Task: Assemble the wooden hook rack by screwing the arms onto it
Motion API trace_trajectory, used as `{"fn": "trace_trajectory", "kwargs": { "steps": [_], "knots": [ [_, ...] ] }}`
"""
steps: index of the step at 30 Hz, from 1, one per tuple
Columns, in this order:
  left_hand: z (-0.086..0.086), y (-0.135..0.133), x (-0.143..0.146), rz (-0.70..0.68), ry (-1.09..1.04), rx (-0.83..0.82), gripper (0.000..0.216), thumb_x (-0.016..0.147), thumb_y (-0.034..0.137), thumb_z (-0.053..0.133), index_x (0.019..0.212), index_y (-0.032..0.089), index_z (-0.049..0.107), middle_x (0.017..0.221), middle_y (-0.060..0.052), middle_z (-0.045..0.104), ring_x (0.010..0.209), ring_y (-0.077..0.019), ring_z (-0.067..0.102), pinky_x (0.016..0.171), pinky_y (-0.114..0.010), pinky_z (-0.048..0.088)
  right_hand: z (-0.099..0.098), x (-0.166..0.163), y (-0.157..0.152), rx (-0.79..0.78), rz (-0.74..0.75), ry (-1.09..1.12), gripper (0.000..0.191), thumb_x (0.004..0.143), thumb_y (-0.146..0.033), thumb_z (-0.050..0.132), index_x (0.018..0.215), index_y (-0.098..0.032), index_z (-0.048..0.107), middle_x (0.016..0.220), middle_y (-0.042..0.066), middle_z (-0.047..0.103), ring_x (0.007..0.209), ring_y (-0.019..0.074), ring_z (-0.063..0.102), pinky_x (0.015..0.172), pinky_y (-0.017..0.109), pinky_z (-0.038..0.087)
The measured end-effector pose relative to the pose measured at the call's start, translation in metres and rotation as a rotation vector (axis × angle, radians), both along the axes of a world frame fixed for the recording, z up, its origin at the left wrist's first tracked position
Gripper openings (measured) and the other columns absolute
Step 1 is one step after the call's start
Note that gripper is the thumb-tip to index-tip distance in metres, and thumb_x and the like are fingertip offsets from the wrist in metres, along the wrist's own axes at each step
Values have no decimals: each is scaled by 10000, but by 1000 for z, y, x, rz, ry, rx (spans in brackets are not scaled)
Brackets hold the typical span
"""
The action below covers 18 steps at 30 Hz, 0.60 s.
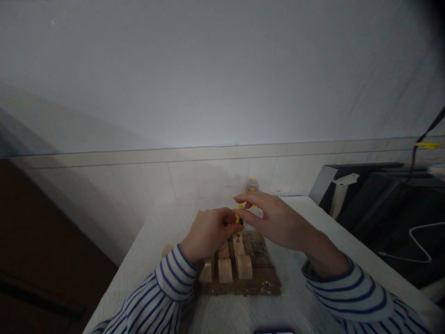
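A small yellow-and-black object (pixel 239 219) is pinched between the thumb and fingers of my left hand (pixel 212 232); its exact kind is too small and blurred to tell. My right hand (pixel 274 215) hovers just to the right, its fingers apart and its thumb tip at the top of that object. Below both hands, several pale wooden blocks (pixel 245 267) with rounded sides rest on a brown cardboard piece (pixel 239 290) with dark print and shiny clear wrap. My left hand and sleeve cover part of the blocks. Another wooden piece (pixel 167 249) lies left of my wrist.
The white table (pixel 292 287) stands against a pale wall. Behind my right hand is a small purple-and-yellow object (pixel 252 185). Dark flat panels (pixel 368 204) and a white cable (pixel 413 255) are at the right. The edge of a dark device (pixel 274 331) shows at the bottom.
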<state>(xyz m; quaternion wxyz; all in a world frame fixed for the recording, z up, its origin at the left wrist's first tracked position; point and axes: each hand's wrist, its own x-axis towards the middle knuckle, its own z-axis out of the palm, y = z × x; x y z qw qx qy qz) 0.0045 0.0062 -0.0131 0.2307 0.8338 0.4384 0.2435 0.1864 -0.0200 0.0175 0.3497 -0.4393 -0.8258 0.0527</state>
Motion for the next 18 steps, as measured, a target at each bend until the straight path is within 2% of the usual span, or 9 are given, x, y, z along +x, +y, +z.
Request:
{"fn": "trace_trajectory", "kwargs": {
  "steps": [4, 9, 18],
  "knots": [
    [-1, 2, -1, -2, -24, -4, 224, 820, 381, 621, 863, 175, 698, 767, -28, 700, 679, -172, 603, 616, -247, 425, 1, 0, 0, -7, 64, 5, 250, 894, -221, 520, 1088, -177, 671, 1078, 78, 720, 995, 213, 649, 876, 366, 487],
    [3, 0, 0, -29, -8, -30, 213, 842, 347, 592, 890, 181, 717, 783, -37, 713, 703, -178, 614, 649, -258, 438, 3, -1, 0, -40, 51, -28, 221, 885, -194, 533, 1032, -167, 696, 1007, 74, 738, 925, 210, 666, 791, 340, 504],
    [6, -3, -2, -108, 32, -17, 255, 882, 309, 521, 1002, 201, 719, 863, -34, 732, 765, -187, 634, 686, -265, 463, 4, 2, 1, -7, 33, -72, 161, 894, -283, 578, 945, -168, 679, 849, 43, 708, 769, 177, 630, 661, 290, 455]
  ]
}}
